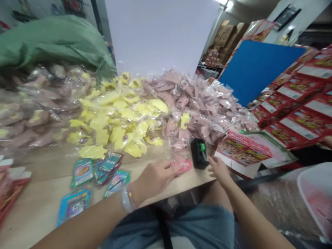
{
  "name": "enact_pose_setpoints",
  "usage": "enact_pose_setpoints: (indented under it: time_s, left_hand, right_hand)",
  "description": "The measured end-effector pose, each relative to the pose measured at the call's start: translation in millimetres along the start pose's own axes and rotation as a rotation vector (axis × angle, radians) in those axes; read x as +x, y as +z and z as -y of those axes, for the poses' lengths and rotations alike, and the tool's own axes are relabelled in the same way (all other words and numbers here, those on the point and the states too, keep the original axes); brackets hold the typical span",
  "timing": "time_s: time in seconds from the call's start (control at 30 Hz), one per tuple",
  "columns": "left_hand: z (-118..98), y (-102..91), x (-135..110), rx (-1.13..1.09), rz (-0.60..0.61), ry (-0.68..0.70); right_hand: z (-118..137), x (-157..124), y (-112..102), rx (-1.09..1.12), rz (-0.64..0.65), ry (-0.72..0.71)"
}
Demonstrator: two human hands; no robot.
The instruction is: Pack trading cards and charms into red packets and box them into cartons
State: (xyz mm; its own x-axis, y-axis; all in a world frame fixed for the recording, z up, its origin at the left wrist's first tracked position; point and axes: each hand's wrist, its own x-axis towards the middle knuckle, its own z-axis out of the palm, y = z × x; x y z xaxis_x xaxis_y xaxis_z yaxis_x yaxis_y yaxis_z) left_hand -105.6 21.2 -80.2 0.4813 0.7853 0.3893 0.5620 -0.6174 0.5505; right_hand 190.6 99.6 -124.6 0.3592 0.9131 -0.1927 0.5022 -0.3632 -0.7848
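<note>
My left hand (pixel 153 178) rests low over the table, its fingers closed on the near end of a small pink-red packet (pixel 182 166). Just right of that packet stands a black tape dispenser (pixel 199 155) with a green roll in it. At the dispenser's front end is my right hand (pixel 219 170), its fingertips drawn together; whatever they pinch is too small and blurred to make out. Left of my left hand lie printed cards in several small stacks, among them a green-edged stack (pixel 82 172) and a blue-edged stack (pixel 74 206).
Bagged yellow pieces (pixel 119 117) and bagged pink pieces (pixel 199 100) are heaped across the back of the table. A red printed box (pixel 243 148) leans at the right, before stacked red cartons (pixel 306 100) and a blue board (pixel 261 67). Another red carton (pixel 12 186) stands at the left edge.
</note>
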Motion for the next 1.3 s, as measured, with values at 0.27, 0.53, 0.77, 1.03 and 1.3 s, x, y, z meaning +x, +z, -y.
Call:
enact_pose_setpoints:
  time_s: [0.27,0.53,0.77,1.03,1.3]
  left_hand:
    - [21.4,22.9,15.5,-0.041,-0.028,0.041]
    - [22.5,28.2,17.6,0.032,0.050,-0.130]
    - [12.0,22.1,11.8,-0.142,0.174,-0.247]
    - [8.2,30.4,7.0,-0.261,0.058,-0.344]
    - [29.0,-64.2,-57.9,-0.090,-0.075,-0.528]
  right_hand:
    - [-13.3,21.8,8.8,0.328,0.259,0.206]
    - [-2.7,-57.5,33.8,0.426,0.232,0.068]
    - [52.9,-112.3,100.0,0.651,0.287,0.080]
    - [8.3,-94.8,46.2,0.064,0.072,-0.378]
    - [75.4,-57.6,73.3,-0.468,-0.079,-1.420]
